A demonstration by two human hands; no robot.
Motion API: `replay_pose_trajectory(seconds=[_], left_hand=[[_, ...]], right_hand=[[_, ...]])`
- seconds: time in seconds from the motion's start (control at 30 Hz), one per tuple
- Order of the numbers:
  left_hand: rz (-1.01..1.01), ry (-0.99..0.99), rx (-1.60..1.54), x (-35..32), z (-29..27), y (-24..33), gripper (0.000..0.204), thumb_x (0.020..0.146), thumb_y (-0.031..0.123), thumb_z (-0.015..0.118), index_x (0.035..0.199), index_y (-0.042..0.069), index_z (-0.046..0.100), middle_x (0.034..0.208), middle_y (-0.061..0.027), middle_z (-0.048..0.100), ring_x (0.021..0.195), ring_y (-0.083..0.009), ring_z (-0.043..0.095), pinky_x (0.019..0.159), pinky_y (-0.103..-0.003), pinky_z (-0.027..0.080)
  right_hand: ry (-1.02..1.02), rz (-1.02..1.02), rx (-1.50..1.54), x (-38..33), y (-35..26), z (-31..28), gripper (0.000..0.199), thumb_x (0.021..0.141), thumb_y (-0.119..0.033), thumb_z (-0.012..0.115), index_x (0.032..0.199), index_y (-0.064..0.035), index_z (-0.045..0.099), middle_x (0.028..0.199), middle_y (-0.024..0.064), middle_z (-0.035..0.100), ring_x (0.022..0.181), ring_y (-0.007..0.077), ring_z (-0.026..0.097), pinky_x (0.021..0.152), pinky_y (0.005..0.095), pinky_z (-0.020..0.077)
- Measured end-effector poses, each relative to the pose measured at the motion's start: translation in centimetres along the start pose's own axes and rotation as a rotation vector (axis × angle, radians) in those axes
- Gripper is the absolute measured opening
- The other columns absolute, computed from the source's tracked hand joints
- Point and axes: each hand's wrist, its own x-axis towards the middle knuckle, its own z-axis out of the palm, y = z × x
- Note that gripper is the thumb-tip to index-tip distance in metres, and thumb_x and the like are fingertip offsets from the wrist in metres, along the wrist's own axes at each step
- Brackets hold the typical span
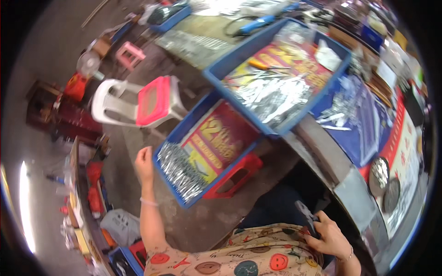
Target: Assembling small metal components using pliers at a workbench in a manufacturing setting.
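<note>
My left hand [145, 162] is raised beside the left edge of a lower blue tray [188, 202], its fingers curled in. Whether anything small is inside them is hidden. Many small shiny metal pieces [179, 174] lie in the near left part of that tray, on a printed sheet [225, 131]. My right hand [330, 237] is by my lap at the lower right, with fingers bent around something dark that I cannot make out. A larger blue tray [276, 129] stands higher up, holding long thin shiny metal strips [276, 94] and a yellow-handled tool [258, 64].
A red stool [235, 177] is under the lower tray. Beyond it stands a white plastic chair [110, 103] with a red stool seat [154, 99] on it. The workbench [317, 145] at right bears blue plastic sheeting [354, 133] and two round dishes [379, 175]. A blue-handled power tool [258, 24] lies farther back.
</note>
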Motion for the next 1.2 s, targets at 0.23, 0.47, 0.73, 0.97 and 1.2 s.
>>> replay_pose_trajectory(seconds=[0.23, 0.47, 0.73, 0.97, 1.2], left_hand=[[0.087, -0.527, -0.471, -8.7, 3.9, 19.4, 0.008, 0.095, 0.000, 0.058, 0.101, 0.002, 0.062, 0.094, -0.0002, 0.060, 0.084, -0.0071, 0.056, 0.079, -0.021, 0.045], [0.255, -1.389, -1.401, -15.2, 9.3, 38.6, 0.016, 0.093, 0.005, 0.059, 0.100, -0.009, 0.062, 0.102, -0.0189, 0.063, 0.094, -0.0258, 0.063, 0.085, -0.037, 0.051], [-0.001, -1.429, -1.812, -22.4, 9.8, 46.7, 0.021, 0.092, 0.012, 0.060, 0.091, -0.009, 0.063, 0.096, -0.0205, 0.063, 0.087, -0.0323, 0.064, 0.079, -0.042, 0.052], [-0.011, -1.208, -1.706, -21.0, 11.8, 45.5, 0.019, 0.095, 0.012, 0.056, 0.091, -0.006, 0.062, 0.094, -0.0184, 0.063, 0.082, -0.0291, 0.062, 0.074, -0.037, 0.050], [0.062, -1.033, -1.609, -19.5, 12.1, 43.4, 0.018, 0.097, 0.011, 0.052, 0.092, -0.004, 0.061, 0.092, -0.0164, 0.062, 0.077, -0.0259, 0.060, 0.068, -0.032, 0.048]], right_hand=[[0.022, -0.124, 0.063, -1.1, 1.8, 0.4, 0.029, 0.082, -0.023, 0.066, 0.088, 0.0051, 0.062, 0.102, 0.0224, 0.054, 0.078, 0.0388, 0.059, 0.070, 0.0446, 0.0507], [0.097, -0.087, 0.103, -4.6, 4.5, 2.0, 0.027, 0.080, -0.021, 0.069, 0.090, 0.0041, 0.066, 0.102, 0.0223, 0.055, 0.074, 0.0367, 0.060, 0.066, 0.0404, 0.0515], [0.279, 0.247, 0.332, -8.9, 5.5, 2.1, 0.024, 0.081, -0.019, 0.068, 0.090, 0.0029, 0.064, 0.105, 0.0202, 0.055, 0.081, 0.0383, 0.061, 0.071, 0.0410, 0.0506], [0.228, 0.132, 0.391, -7.4, 7.6, 1.9, 0.022, 0.080, -0.017, 0.068, 0.089, 0.0027, 0.064, 0.106, 0.0199, 0.055, 0.078, 0.0370, 0.061, 0.069, 0.0405, 0.0507], [0.220, 0.075, 0.301, -6.2, 8.7, 1.9, 0.023, 0.079, -0.018, 0.067, 0.084, 0.0040, 0.064, 0.105, 0.0225, 0.055, 0.076, 0.0388, 0.061, 0.068, 0.0426, 0.0518]])
